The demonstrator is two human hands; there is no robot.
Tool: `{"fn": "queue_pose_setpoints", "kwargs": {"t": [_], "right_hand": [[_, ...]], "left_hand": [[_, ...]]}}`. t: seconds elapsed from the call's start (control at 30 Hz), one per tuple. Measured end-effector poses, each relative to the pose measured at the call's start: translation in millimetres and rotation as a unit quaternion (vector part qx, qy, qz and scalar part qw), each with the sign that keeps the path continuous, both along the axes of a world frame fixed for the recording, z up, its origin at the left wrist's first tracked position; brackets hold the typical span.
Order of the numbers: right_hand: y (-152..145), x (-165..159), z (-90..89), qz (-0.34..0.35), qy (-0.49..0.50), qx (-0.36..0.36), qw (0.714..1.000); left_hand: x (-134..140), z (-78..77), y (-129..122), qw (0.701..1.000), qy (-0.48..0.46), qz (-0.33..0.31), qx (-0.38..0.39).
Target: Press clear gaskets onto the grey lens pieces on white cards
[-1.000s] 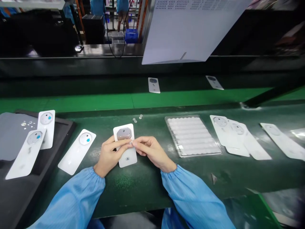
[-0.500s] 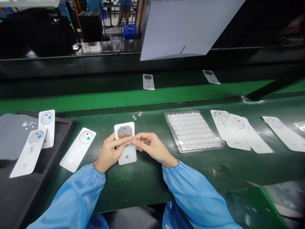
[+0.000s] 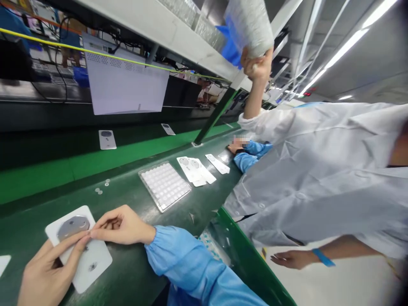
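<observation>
A white rounded panel with a round grey, mirror-like face at its top lies on the green bench, under my hands. My left hand reaches over it with thumb and forefinger pinched. At those fingertips my right hand pinches too, its other fingers curled. Whatever is between the fingertips is too small to make out. Several small pale discs lie on the bench beyond the panel. To the right rests a clear tray with rows of white pieces.
More white panels overlap past the tray, and another panel lies further on. A green bin stands at the bench's right front. Close at right, a person in a white coat holds up a wrapped bundle by the shelf.
My view has swung right and up, bringing in the white-coated person and the shelf. Both hands stay pinched together over the same panel, now lower left in view.
</observation>
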State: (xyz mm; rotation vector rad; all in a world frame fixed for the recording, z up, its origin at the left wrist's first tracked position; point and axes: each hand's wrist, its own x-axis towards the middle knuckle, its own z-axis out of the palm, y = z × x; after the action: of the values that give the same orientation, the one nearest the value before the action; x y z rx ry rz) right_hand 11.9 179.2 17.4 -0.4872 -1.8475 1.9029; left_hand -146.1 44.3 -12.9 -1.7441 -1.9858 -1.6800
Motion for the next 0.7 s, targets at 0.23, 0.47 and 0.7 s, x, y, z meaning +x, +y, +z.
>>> {"fn": "queue_pose_setpoints", "kwargs": {"t": [0.23, 0.47, 0.7], "right_hand": [[-9, 7, 8.7, -0.033, -0.014, 0.169, 0.985], [-9, 13, 7.8, -0.014, -0.073, 0.213, 0.974], [-15, 10, -0.3, -0.049, -0.08, 0.123, 0.988]], "left_hand": [[17, 18.8, -3, 0.999, 0.031, -0.036, -0.018], [20, 21.1, -6, 0.993, -0.042, -0.038, -0.102], [21, 20.9, -6, 0.99, -0.1, -0.021, -0.099]]}}
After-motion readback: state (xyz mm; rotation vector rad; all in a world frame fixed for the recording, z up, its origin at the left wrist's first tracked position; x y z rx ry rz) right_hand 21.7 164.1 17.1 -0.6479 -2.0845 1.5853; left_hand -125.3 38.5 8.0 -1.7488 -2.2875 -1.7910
